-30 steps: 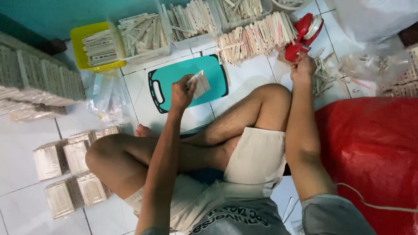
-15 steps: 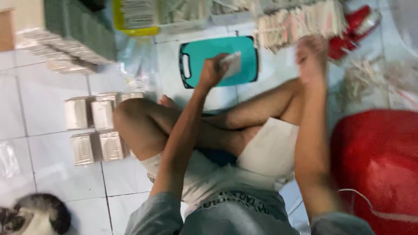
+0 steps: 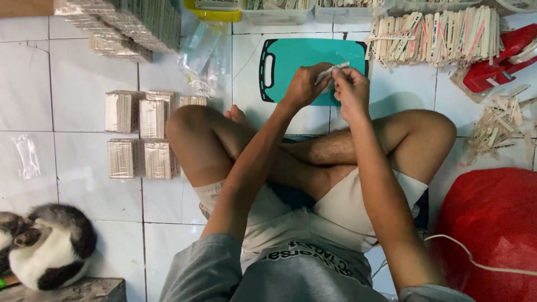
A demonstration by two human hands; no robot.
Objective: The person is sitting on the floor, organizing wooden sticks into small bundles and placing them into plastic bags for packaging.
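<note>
White floor tiles (image 3: 72, 84) fill the frame, with a person sitting cross-legged at the centre, seen from above. At the lower left edge a black-and-white cat (image 3: 47, 243) lies curled beside a grey slab. Above it, at mid left, a crumpled clear plastic bag (image 3: 27, 156) rests flat on the tiles. Near the upper left, long rows of packed sticks (image 3: 126, 25) run along the top edge, and below them six small bundles of pale wooden sticks (image 3: 140, 134) stand close together just beside the person's bent knee. At the upper centre a teal cutting board (image 3: 299, 59) with a dark rim lies on the floor. Over its lower edge the left hand (image 3: 305, 85) and the right hand (image 3: 349, 86) meet, fingers curled narrow, both pinching one small bundle of thin sticks (image 3: 331, 71) between them; that bundle sits just above the board, at the upper centre of the frame. To the right of the board a loose row of sticks (image 3: 436, 36) lies on the tiles, then a red tool (image 3: 498, 64) at the upper right, with scattered sticks (image 3: 500, 123) below it. A red sack (image 3: 492, 229) fills the lower right corner, a white cord (image 3: 481, 263) trailing across it
</note>
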